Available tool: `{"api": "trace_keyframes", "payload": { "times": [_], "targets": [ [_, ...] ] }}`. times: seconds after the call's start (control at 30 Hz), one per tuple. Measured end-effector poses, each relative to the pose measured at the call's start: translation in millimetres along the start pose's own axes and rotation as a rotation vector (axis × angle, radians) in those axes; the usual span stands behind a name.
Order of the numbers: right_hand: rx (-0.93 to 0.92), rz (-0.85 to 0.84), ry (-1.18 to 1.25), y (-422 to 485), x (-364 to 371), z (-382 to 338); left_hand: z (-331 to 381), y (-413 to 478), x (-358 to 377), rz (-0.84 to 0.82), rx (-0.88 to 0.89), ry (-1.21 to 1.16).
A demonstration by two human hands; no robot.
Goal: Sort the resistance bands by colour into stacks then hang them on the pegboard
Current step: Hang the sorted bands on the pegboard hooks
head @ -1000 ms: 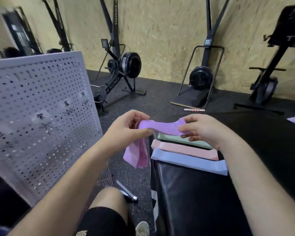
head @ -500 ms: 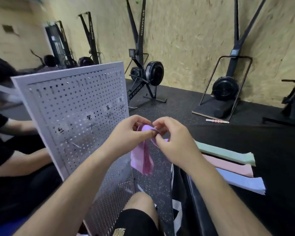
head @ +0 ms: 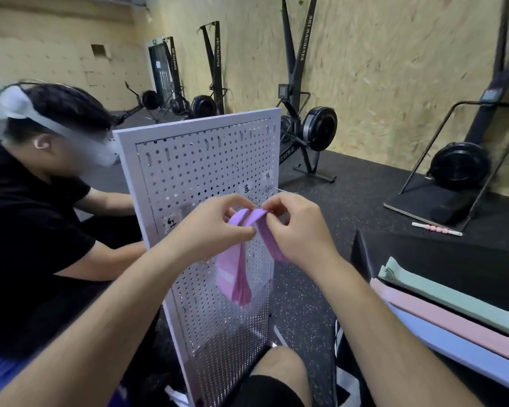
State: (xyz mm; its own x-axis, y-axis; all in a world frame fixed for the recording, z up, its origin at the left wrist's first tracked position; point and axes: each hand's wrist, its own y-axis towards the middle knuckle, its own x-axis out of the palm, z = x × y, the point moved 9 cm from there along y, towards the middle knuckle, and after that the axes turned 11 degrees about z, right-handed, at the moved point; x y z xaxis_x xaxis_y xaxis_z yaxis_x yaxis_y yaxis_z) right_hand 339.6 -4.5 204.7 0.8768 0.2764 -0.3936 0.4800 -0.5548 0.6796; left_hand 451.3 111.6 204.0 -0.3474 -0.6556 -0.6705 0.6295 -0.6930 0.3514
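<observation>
Knee: the person's bare knee (head: 276, 365) sits lowest in view, just beside the foot of the pegboard.
Sorted stacks: 3 remain on the black bench (head: 441, 248) at right: blue stack (head: 459, 351) nearest, pink stack (head: 441, 321) next, green stack (head: 453, 292) farthest, lying side by side and touching.
Left hand: left hand (head: 209, 227) is closed in a pinch on the left side of the purple bands' top fold.
Right hand: right hand (head: 297, 230) is pinched shut on the right side of the same fold, its fingertips close to the left hand's.
Purple bands: purple bands (head: 238, 271) are held up in front of the pegboard, their loops hanging down from the 2 hands.
Pegboard: white pegboard (head: 194, 171) stands upright with handwritten labels; a thin peg (head: 282, 190) juts out by the right edge, just above the right hand.
Doing it well: I judge the step to be threading the stack over a peg. Keep every loop gathered, spread the opening taut between both pinches, match the label, and release only once all loops sit behind the peg tip.
Beyond: another person (head: 39, 201) sits behind the board; whether any peg lies hidden behind the hands cannot be told.
</observation>
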Motion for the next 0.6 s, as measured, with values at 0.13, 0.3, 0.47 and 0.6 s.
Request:
{"api": "trace_keyframes", "payload": {
  "times": [0.13,0.3,0.47,0.6],
  "targets": [
    [-0.005,-0.022,0.001,16.8,26.7,8.9,-19.6,20.2,-6.3,0.078,-0.051,0.007],
    [0.088,-0.036,0.051,25.3,55.3,31.4,-35.8,35.2,0.1,0.158,-0.027,0.096],
    [0.151,-0.082,0.07,11.2,78.7,50.7,-46.8,36.0,11.6,0.162,0.016,0.17],
    [0.15,-0.122,0.067,-8.5,89.7,61.3,-46.6,34.0,19.3,0.163,0.096,0.226]
  ]
}}
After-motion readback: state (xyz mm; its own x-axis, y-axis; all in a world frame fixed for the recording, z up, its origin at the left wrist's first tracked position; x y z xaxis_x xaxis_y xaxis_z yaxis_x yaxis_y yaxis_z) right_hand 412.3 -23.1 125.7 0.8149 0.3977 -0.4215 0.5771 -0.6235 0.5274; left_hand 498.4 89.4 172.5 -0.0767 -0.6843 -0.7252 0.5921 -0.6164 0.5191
